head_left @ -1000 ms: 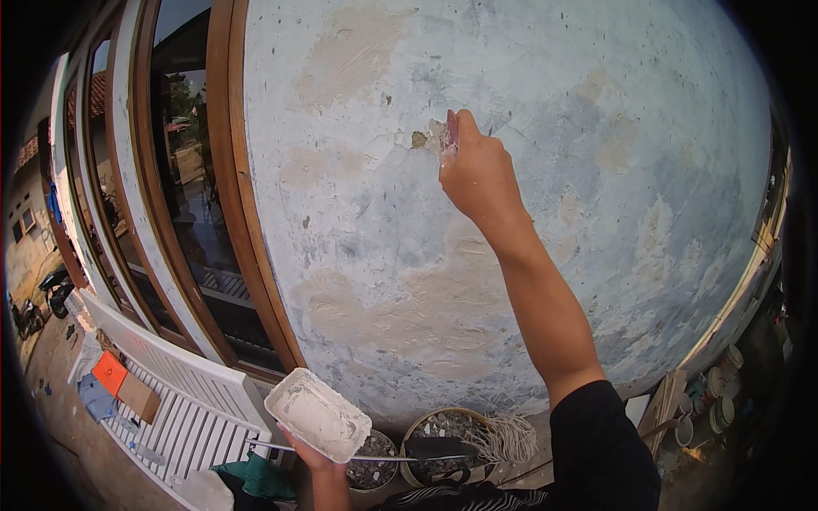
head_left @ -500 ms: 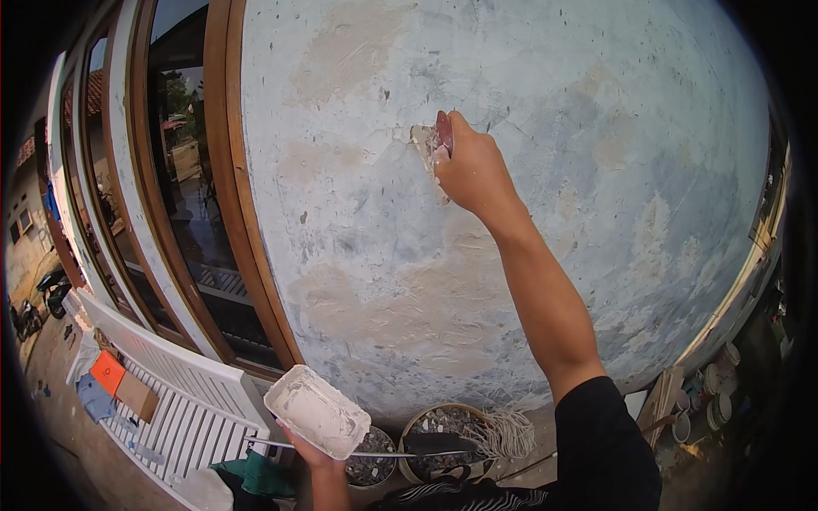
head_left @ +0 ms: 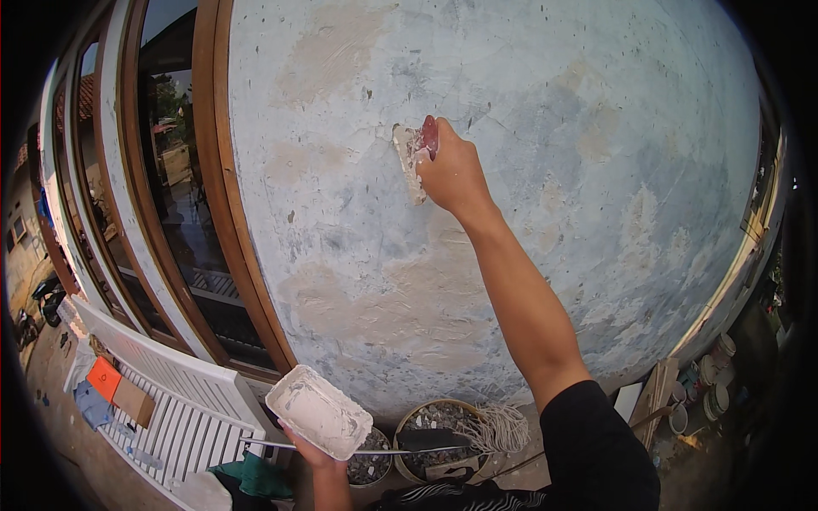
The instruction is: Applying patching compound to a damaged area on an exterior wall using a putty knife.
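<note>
My right hand (head_left: pixel 453 175) reaches up to the wall (head_left: pixel 528 153) and is closed round the reddish handle of a trowel (head_left: pixel 408 166). Pale putty coats the trowel's blade, which lies at or close against the wall; exact contact cannot be told. Low down, my left hand (head_left: pixel 313 451) grips a white rectangular tub (head_left: pixel 341 441) from beneath and its near side. Whitish putty (head_left: pixel 317 415) lines the inside of this tilted tub. Beige filler patches (head_left: pixel 417 298) mark the worn blue-white wall below and around my right hand.
Wood-framed windows (head_left: pixel 213 170) run along the left. Below them stands a white slatted bench (head_left: pixel 183 443) bearing an orange box (head_left: pixel 104 377) and cloths. A round planter of gravel (head_left: pixel 417 417) and a string mop head (head_left: pixel 503 428) lie at the wall's foot. Several buckets (head_left: pixel 714 400) stand right.
The whole view has shifted slightly. My right hand has turned the trowel a little, its lower end swinging left, and more of the putty-covered blade shows. The tub is held nearly as before.
</note>
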